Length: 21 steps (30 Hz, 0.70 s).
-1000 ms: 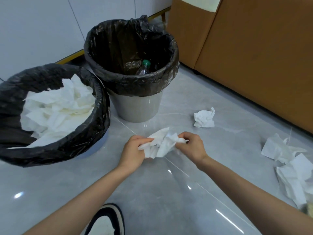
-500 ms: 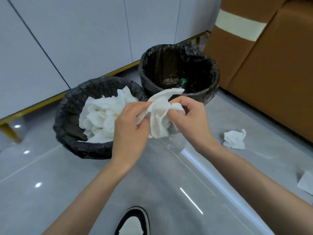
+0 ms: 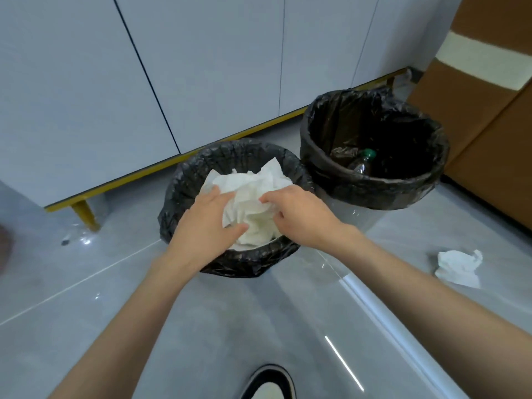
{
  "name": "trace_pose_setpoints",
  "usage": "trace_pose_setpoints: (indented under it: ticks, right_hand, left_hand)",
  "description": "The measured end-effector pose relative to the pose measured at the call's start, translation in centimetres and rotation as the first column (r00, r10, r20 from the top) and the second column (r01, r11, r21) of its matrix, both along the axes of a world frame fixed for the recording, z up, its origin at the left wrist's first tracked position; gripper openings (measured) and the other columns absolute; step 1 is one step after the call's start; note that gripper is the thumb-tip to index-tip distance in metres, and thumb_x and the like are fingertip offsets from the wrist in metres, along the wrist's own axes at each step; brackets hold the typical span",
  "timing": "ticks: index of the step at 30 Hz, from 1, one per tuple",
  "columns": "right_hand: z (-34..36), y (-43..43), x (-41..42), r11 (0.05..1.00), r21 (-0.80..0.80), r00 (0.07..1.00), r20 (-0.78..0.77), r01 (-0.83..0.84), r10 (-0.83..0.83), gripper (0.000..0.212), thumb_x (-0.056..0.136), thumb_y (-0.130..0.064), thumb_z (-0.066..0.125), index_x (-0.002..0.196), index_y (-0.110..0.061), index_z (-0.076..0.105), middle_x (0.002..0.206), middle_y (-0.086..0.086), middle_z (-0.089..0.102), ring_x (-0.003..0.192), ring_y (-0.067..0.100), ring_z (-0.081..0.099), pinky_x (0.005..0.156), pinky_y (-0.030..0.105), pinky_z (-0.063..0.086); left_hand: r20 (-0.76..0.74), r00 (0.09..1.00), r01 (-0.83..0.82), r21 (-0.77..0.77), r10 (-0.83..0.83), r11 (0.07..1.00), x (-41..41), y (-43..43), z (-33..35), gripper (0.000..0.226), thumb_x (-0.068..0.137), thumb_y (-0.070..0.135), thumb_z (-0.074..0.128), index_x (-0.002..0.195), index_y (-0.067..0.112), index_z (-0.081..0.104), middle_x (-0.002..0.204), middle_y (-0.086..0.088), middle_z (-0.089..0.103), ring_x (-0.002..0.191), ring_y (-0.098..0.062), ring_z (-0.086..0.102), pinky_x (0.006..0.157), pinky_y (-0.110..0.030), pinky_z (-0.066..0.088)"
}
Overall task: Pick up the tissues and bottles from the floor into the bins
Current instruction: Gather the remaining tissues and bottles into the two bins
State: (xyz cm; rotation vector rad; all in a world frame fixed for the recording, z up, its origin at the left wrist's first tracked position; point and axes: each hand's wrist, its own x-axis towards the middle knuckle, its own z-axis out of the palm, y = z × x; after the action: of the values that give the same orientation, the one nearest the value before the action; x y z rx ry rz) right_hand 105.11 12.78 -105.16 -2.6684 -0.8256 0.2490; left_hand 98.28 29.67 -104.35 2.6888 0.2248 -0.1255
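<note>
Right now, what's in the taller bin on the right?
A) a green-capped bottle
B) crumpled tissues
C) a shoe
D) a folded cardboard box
A: a bottle with a green cap lies inside the right bin, while the tissues are piled in the left bin.
</note>
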Motion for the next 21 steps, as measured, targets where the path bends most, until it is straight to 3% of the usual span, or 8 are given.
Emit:
trace_pose_setpoints:
  ticks: [4, 5, 7, 9, 12, 15, 17, 21]
  right_hand:
    - [0.2, -0.3, 0.1, 0.990, -0.124, 0.997, 0.017, -0.070, 0.073, 0.028, 0.094, -0.020, 0.033, 0.119, -0.017, 0.046, 0.103, 0.010, 0.065, 0.101, 0.031, 0.053, 0.086, 0.038, 0.040]
    - [0.2, -0.2, 0.1, 0.985, -0.152, 0.996, -0.013, -0.087, 0.086, 0.023, 0.095, -0.021, 0.031, 0.113, -0.015, 0.044, 0.093, 0.010, 0.066, 0.096, 0.031, 0.054, 0.090, 0.037, 0.036]
    - [0.0, 0.1, 0.4, 0.951, -0.277, 0.990, -0.030, -0.137, 0.134, 0.022, 0.096, -0.019, 0.028, 0.107, -0.011, 0.046, 0.082, 0.005, 0.064, 0.091, 0.029, 0.058, 0.111, 0.044, 0.020]
    - [-0.3, 0.5, 0.8, 0.877, -0.444, 0.980, -0.017, -0.184, 0.197, 0.031, 0.098, -0.018, 0.027, 0.108, -0.011, 0.056, 0.090, 0.000, 0.067, 0.096, 0.024, 0.061, 0.114, 0.053, -0.005]
    - [-0.2, 0.5, 1.5, 0.871, -0.455, 0.982, -0.051, -0.186, 0.183, 0.038, 0.098, -0.017, 0.029, 0.116, -0.021, 0.062, 0.102, -0.006, 0.069, 0.110, 0.015, 0.058, 0.112, 0.050, -0.018]
    - [0.5, 0.0, 1.5, 0.948, -0.289, 0.991, -0.012, -0.133, 0.135, 0.038, 0.097, -0.016, 0.034, 0.120, -0.031, 0.060, 0.107, -0.004, 0.066, 0.121, 0.014, 0.048, 0.116, 0.045, -0.009]
    - [0.9, -1.1, 1.3, 0.974, -0.202, 0.989, 0.087, -0.099, 0.119, 0.035, 0.097, -0.017, 0.038, 0.122, -0.030, 0.059, 0.113, 0.001, 0.063, 0.125, 0.016, 0.040, 0.117, 0.042, 0.006]
    - [1.6, -4.3, 0.6, 0.995, 0.098, 0.980, 0.200, -0.036, 0.016, 0.030, 0.094, -0.015, 0.048, 0.118, -0.024, 0.062, 0.114, -0.007, 0.064, 0.117, 0.015, 0.043, 0.098, 0.029, 0.037]
  left_hand:
    - [0.048, 0.999, -0.017, 0.028, 0.016, 0.999, 0.3, 0.2, 0.4, 0.047, 0.094, 0.037, 0.050, 0.138, 0.024, 0.040, 0.139, -0.001, 0.047, 0.123, -0.024, 0.048, 0.103, -0.040, 0.039]
    - [0.001, 1.000, 0.011, 0.020, -0.011, 1.000, 0.6, 0.1, 0.4, 0.045, 0.097, 0.035, 0.046, 0.139, 0.023, 0.039, 0.139, -0.002, 0.047, 0.121, -0.025, 0.049, 0.100, -0.039, 0.041]
    - [-0.160, 0.984, 0.076, -0.017, -0.077, 0.997, 1.6, -0.2, -0.2, 0.043, 0.100, 0.033, 0.036, 0.141, 0.018, 0.036, 0.140, -0.005, 0.046, 0.121, -0.024, 0.050, 0.099, -0.037, 0.041]
    - [-0.320, 0.939, 0.116, -0.039, -0.122, 0.993, 2.5, -0.6, -1.2, 0.040, 0.102, 0.031, 0.029, 0.137, 0.013, 0.039, 0.138, -0.008, 0.048, 0.121, -0.024, 0.049, 0.099, -0.035, 0.038]
    - [-0.410, 0.903, 0.126, -0.042, -0.132, 0.991, 3.5, -0.9, -2.7, 0.033, 0.102, 0.026, 0.027, 0.120, 0.007, 0.048, 0.125, -0.012, 0.056, 0.110, -0.024, 0.052, 0.090, -0.033, 0.039]
    - [-0.336, 0.938, 0.108, 0.039, -0.089, 0.993, 4.0, -1.2, -2.5, 0.029, 0.100, 0.023, 0.031, 0.117, 0.011, 0.052, 0.119, -0.010, 0.059, 0.104, -0.023, 0.053, 0.086, -0.034, 0.043]
    - [-0.200, 0.979, 0.062, 0.110, -0.039, 0.992, 3.8, -1.7, -1.4, 0.034, 0.099, 0.019, 0.035, 0.129, 0.018, 0.051, 0.128, -0.005, 0.056, 0.114, -0.024, 0.051, 0.088, -0.037, 0.044]
    - [0.146, 0.989, -0.028, 0.125, 0.010, 0.992, 2.5, -3.6, 1.2, 0.048, 0.096, 0.003, 0.040, 0.140, 0.022, 0.041, 0.141, -0.001, 0.044, 0.125, -0.023, 0.043, 0.088, -0.036, 0.044]
